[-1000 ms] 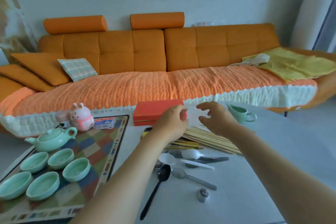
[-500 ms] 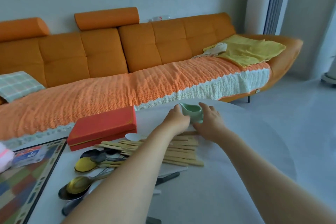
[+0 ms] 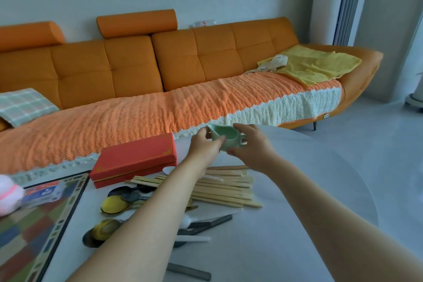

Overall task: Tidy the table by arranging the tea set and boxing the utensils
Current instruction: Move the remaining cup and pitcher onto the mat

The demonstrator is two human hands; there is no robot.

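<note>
One pale green tea pitcher (image 3: 225, 136) sits just right of the single closed red box (image 3: 135, 158), over the table's (image 3: 297, 190) far edge; whether it touches the table is hidden. Two hands hold it: the left hand (image 3: 204, 147) has its grip curled round the spout side, the right hand (image 3: 253, 146) has its grip clamped on the handle side. Nearer than the box lie wooden chopsticks (image 3: 224, 192), too many to count, and two gold-bowled spoons (image 3: 114, 204).

Pale round table (image 3: 309, 190) w/ red box (image 3: 135, 158) at back left, chopsticks (image 3: 224, 190) piled just in front, spoons (image 3: 114, 204) nearer, checkered mat (image 3: 34, 224) along left edge.
</note>
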